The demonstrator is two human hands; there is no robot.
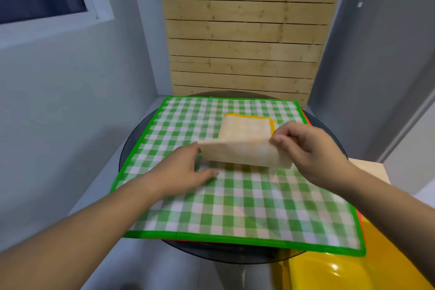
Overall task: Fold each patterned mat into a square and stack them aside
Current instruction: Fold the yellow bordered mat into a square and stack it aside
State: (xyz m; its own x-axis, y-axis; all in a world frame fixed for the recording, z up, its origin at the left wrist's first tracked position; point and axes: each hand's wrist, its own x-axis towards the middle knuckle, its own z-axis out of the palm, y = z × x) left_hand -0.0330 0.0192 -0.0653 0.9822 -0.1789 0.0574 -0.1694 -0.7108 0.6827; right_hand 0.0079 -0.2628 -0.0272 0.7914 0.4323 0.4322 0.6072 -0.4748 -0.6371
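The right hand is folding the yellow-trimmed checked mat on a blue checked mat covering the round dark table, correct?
Not blue: the head view shows the spread checked mat is green and white. Otherwise right: the right hand folds the yellow-trimmed checked mat on it, over the round dark table.

You have nothing to read here: no words, numbers, labels or brand marks show on the green checked mat, on the yellow mat lying on it, or on the wooden panel.
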